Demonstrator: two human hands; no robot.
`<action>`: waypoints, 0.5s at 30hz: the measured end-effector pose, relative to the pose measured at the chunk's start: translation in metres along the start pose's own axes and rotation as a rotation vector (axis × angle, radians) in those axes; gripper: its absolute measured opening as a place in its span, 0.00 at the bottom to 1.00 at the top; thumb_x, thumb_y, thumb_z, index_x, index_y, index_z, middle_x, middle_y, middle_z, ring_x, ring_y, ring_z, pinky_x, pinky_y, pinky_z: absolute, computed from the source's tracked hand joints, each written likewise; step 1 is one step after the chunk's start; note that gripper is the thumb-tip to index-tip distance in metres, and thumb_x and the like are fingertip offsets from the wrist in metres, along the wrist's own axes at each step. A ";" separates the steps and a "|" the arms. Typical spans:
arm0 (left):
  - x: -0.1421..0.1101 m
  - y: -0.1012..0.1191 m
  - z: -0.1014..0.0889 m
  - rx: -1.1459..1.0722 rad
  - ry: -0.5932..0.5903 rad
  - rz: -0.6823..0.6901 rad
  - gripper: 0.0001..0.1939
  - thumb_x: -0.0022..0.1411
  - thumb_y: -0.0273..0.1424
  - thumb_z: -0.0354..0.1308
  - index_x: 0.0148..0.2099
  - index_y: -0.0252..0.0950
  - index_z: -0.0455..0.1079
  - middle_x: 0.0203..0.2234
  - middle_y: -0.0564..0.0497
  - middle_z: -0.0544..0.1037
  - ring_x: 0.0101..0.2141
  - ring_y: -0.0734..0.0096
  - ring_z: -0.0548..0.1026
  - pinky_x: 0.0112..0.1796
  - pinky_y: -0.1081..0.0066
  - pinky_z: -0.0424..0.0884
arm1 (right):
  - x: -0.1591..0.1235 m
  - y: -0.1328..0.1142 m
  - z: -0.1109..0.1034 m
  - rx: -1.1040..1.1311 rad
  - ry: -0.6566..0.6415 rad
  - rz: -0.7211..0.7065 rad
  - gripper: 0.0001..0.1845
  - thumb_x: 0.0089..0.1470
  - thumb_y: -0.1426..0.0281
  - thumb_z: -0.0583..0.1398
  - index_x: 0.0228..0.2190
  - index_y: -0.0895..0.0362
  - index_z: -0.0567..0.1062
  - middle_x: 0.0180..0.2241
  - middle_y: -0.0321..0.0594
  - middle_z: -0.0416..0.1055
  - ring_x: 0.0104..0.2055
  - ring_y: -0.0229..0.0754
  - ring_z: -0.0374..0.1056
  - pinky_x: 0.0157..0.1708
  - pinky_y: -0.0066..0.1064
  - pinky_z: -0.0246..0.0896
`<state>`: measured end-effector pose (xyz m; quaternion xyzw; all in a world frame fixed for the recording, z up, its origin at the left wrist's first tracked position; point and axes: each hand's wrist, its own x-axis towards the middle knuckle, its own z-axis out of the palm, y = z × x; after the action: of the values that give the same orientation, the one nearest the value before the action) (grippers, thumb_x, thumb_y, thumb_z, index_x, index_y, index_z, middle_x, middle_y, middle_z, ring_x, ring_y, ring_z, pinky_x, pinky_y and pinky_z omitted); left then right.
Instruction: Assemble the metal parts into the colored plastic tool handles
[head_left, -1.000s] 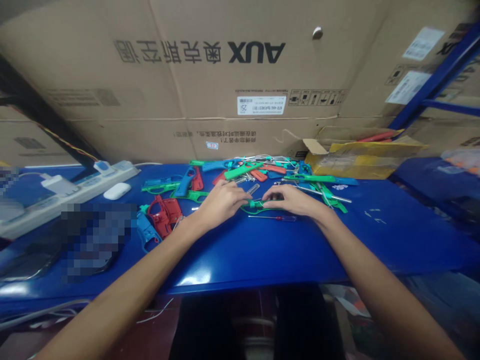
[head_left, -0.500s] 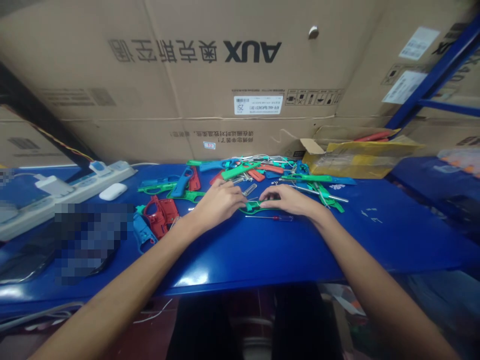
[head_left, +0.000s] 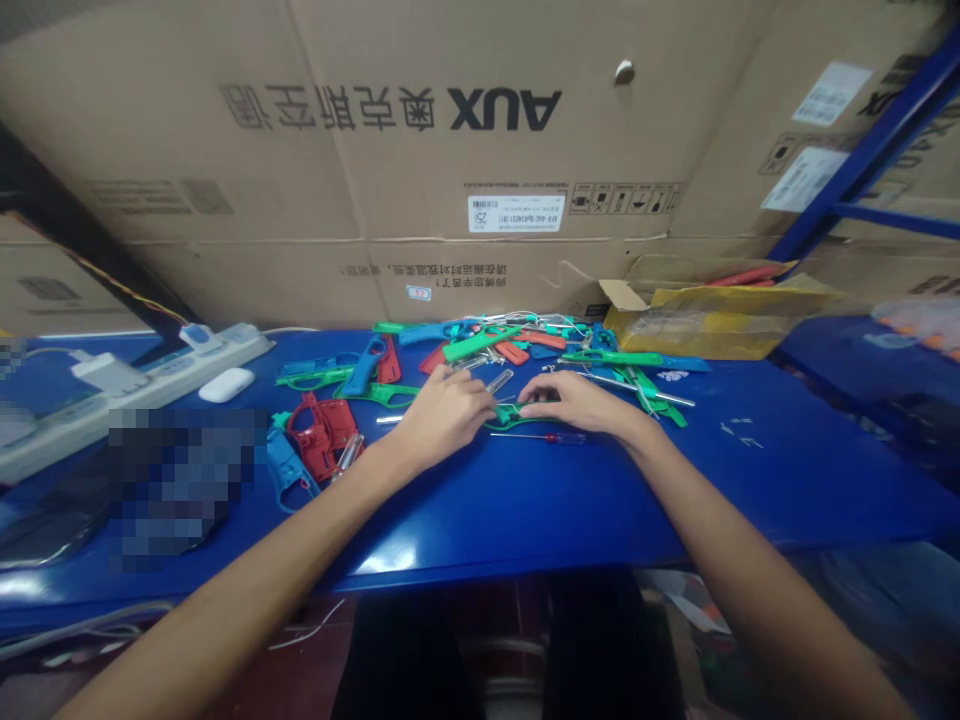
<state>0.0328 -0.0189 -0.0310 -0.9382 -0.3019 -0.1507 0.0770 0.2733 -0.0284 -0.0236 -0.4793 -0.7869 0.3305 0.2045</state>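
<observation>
A green lighter shell point(head_left: 511, 412) lies low over the blue table between my hands, with a thin pale wire or strip along it. My right hand point(head_left: 570, 400) is closed on its right part, thumb and fingers pinching it. At its left end is my left hand point(head_left: 454, 412), fingers curled and pressed together; what they pinch is hidden. Just in front lies a screwdriver point(head_left: 566, 438) with a clear and red handle. A clear plastic piece point(head_left: 499, 380) sits behind, between the hands.
Green, blue and red lighter shells point(head_left: 322, 435) and metal tubes point(head_left: 637, 385) lie left and behind. A power strip point(head_left: 150, 385) and white case point(head_left: 226, 384) are at left. An open carton point(head_left: 701, 320) stands back right, before large cardboard boxes point(head_left: 390, 200).
My left hand has shifted slightly down and right, and its forearm has moved, showing more of a clear piece by the red shells. My right hand stays on the green shell.
</observation>
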 end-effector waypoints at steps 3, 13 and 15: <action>0.001 0.000 0.001 -0.035 0.004 -0.035 0.07 0.70 0.32 0.57 0.41 0.38 0.77 0.35 0.51 0.82 0.40 0.62 0.74 0.42 0.63 0.56 | 0.000 0.000 0.000 -0.002 0.000 -0.001 0.13 0.55 0.61 0.65 0.37 0.58 0.79 0.32 0.38 0.76 0.33 0.40 0.68 0.34 0.31 0.60; 0.002 0.001 0.003 0.000 -0.006 -0.082 0.08 0.70 0.35 0.59 0.40 0.37 0.75 0.38 0.49 0.80 0.42 0.61 0.74 0.41 0.65 0.58 | 0.001 -0.001 0.000 -0.019 -0.012 0.012 0.12 0.55 0.63 0.65 0.37 0.58 0.79 0.32 0.38 0.76 0.33 0.40 0.68 0.34 0.31 0.60; 0.001 0.000 0.004 -0.001 0.007 -0.070 0.09 0.71 0.34 0.57 0.40 0.36 0.74 0.38 0.49 0.79 0.42 0.61 0.74 0.41 0.65 0.59 | 0.001 -0.001 0.000 -0.018 -0.018 0.006 0.12 0.55 0.62 0.65 0.37 0.58 0.79 0.33 0.39 0.76 0.34 0.41 0.69 0.35 0.32 0.60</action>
<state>0.0351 -0.0174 -0.0347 -0.9265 -0.3344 -0.1566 0.0723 0.2727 -0.0281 -0.0231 -0.4805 -0.7902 0.3284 0.1921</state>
